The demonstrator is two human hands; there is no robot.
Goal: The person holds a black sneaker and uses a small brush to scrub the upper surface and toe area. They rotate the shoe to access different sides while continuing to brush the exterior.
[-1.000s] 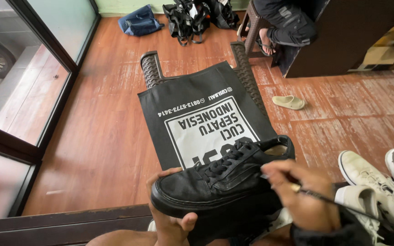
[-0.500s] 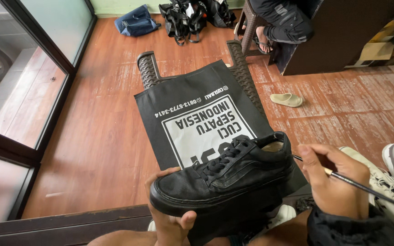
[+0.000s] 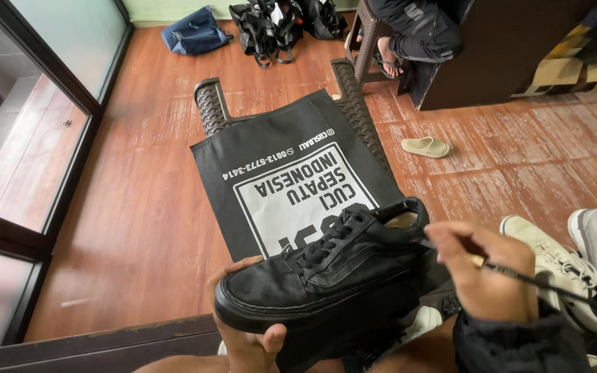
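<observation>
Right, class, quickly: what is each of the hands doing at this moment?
Left hand: closed under the black leather lace-up shoe, holding it.
Right hand: closed on a thin dark-handled brush at the shoe's heel.

A floor of reddish-brown wooden boards (image 3: 146, 207), worn pale in patches, is seen across the room. Along the left side, large glass panels (image 3: 22, 159) set in dark frames are lit by soft daylight. A black fabric bag with white print (image 3: 291, 173) is draped over a dark plastic chair (image 3: 210, 103). At the far wall, a blue bag (image 3: 193, 31) and black bags (image 3: 271, 21) are laid on the floor. A dark wooden cabinet (image 3: 506, 55) is placed at the upper right, and a pale slipper (image 3: 425, 146) is left near it
</observation>
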